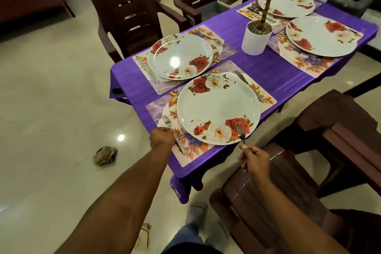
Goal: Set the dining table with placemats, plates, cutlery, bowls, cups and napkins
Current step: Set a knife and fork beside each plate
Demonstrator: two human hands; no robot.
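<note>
A purple-clothed table [268, 72] holds several floral placemats, each with a white rose-patterned plate. On the nearest placemat [185, 156] sits the nearest plate [218, 107]. My left hand [161, 137] grips the handle of a fork [168, 122] lying on that mat, left of the plate. My right hand [254, 158] pinches a second fork [240, 132] whose tines hang over the plate's near rim. A knife [248, 85] lies right of this plate. The second plate [180, 55] has a knife [147, 71] on its left and a fork [212, 38] beyond it.
A potted plant in a white pot [255, 41] stands mid-table, with two more plates [321, 36] behind it. Brown plastic chairs [132, 10] stand at the far side and stacked ones [288, 181] at my right. A crumpled brown thing [105, 155] lies on the tiled floor.
</note>
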